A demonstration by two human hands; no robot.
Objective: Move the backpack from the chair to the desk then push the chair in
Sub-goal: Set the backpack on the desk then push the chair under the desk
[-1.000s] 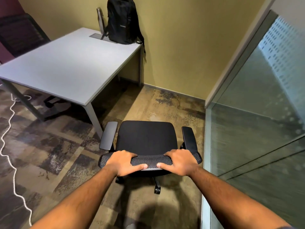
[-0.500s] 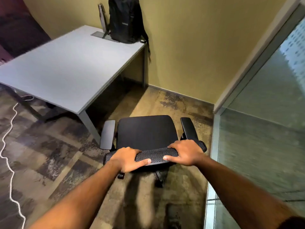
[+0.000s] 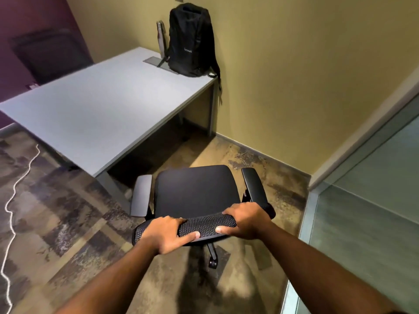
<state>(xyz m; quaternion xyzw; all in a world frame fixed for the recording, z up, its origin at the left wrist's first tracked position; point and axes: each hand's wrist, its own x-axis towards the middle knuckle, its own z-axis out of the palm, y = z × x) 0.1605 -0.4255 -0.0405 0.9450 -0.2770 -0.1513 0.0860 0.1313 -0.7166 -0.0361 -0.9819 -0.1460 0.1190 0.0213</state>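
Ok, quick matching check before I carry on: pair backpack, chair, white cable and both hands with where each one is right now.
Things:
1. backpack
2. chair
3. white cable
4. left hand and right hand

Places:
A. trailing across the floor on the left
B. gripping the top of the mesh backrest
C. upright on the far corner of the desk, by the wall
D. on the floor, out from the desk, seat bare

Pairs: 1-C, 2-D, 3-A, 4-B

Grey desk (image 3: 95,109), upper left of frame: black backpack (image 3: 191,41) upright at far right corner, against wall. Patterned floor (image 3: 68,223): chair (image 3: 197,191) lower centre; white cord (image 3: 13,200) far left.
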